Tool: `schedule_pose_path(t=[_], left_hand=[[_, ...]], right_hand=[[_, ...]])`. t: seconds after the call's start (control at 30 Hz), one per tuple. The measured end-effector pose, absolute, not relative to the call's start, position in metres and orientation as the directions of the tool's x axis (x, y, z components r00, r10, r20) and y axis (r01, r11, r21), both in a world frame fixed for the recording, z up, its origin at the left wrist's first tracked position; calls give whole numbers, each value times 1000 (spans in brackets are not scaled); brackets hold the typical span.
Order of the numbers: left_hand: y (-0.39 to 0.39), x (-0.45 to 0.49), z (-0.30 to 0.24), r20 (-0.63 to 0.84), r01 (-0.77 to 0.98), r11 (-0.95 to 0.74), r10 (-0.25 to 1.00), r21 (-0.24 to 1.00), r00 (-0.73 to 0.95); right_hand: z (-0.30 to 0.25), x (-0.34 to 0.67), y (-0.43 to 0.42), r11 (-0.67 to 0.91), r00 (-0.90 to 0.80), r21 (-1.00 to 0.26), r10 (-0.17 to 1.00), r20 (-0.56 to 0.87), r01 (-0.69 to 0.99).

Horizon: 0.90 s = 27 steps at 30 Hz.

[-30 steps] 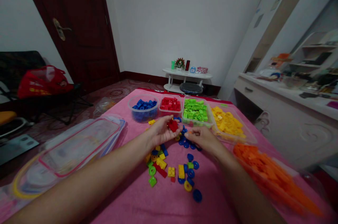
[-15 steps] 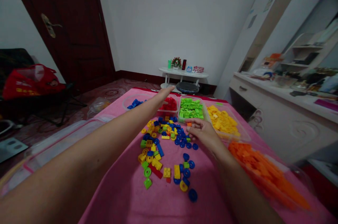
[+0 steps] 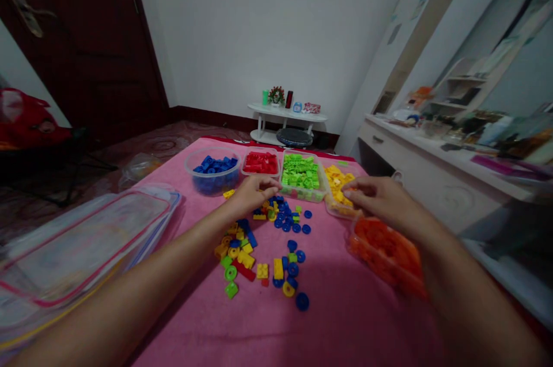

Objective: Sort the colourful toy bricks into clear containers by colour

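Note:
My left hand [image 3: 252,192] hovers over the far end of a loose pile of coloured bricks [image 3: 259,254] on the pink cloth [image 3: 242,329]. Its fingers are curled down together, just in front of the red brick tub [image 3: 260,163]. My right hand [image 3: 380,197] is held above the near edge of the yellow brick tray [image 3: 334,178] and the orange brick tub [image 3: 384,252], fingertips pinched. What either hand holds is hidden. A round bowl of blue bricks [image 3: 211,174] and a tub of green bricks [image 3: 301,174] stand in the same far row.
Clear plastic lids and boxes [image 3: 86,240] are stacked at the left edge. Beyond the cloth stand a small white table [image 3: 287,116] and a dark door [image 3: 78,50]. A white cabinet with clutter [image 3: 432,165] runs along the right.
My left hand, which held a red brick and then reached out flat over the red tub, has drawn back to the pile. My right hand moved right from the pile to the orange tub.

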<state>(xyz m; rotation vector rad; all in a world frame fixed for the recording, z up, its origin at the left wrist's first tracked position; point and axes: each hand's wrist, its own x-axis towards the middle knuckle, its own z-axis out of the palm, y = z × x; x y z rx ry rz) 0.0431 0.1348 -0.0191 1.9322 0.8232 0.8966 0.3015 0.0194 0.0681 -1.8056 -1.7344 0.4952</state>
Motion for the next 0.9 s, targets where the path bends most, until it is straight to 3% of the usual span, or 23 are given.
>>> schedule_pose_path(t=[0.13,0.23,0.33,0.5,0.6,0.9], left_hand=[[136,35,-27,243,285,-444,809,849,536],[135,35,-32,221,348,-456,810,819,543],[133,33,-32,234,390,-488,807,781,542],[139,16,-27,292,596,-485,871,640,395],[142,6,-28,306,640,-457,890,618,340],[142,3,-33,224,700,-456,888,550,403]], right_hand=[[67,343,-1,-54,60,-321,998,11,946],[62,344,-10,-128,129,-211,992,-10,969],[62,310,-8,-94,117,-233,989,85,968],[51,220,19,213,-174,-347,975,140,913],[27,177,43,360,-299,-355,930,214,863],[-26,157,77,171,-156,-122,980,122,978]])
